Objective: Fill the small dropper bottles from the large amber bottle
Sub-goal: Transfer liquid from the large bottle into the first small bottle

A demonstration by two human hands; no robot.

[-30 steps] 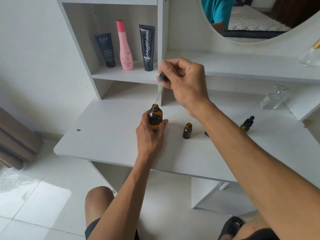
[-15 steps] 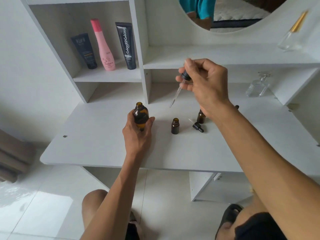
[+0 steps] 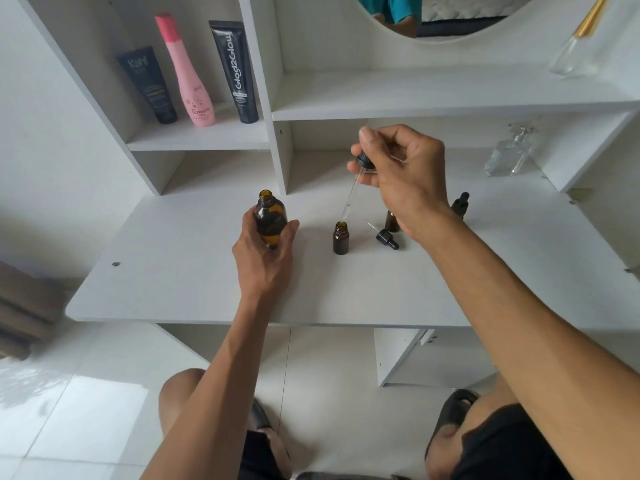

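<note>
Near the middle of the white desk [image 3: 180,271] stands the open small dropper bottle [image 3: 340,238], upright and uncapped, the landmark for all that follows. Directly above its mouth hangs the tip of a glass pipette [image 3: 349,199], very close to the rim, though whether it touches cannot be told; the pipette's long axis runs from the tip up and to the right, tilted off vertical, to a black bulb cap [image 3: 364,160]. The right hand [image 3: 405,181] pinches that cap between thumb and forefinger, its other fingers curled in behind, so the bottle mouth lies down and to the left of the pinching fingers, along the pipette's own line. To the left of the small bottle, the large amber bottle [image 3: 270,220] is open-necked and roughly upright, and the left hand [image 3: 265,254] grips its lower body, fingers and thumb curled round it. The right hand is the nearer of the two to the small bottle and is judged to be the one about to discharge liquid; the coming move appears to call for lowering the tip along the tilted axis into the neck, then squeezing the bulb. Just right of the small bottle a loose dropper cap [image 3: 387,237] lies on its side; behind it stands a second small bottle [image 3: 392,220], partly hidden by the right wrist, and further right a capped dropper bottle [image 3: 460,204]. On the shelf up and to the left stand three cosmetic containers [image 3: 194,74].
</note>
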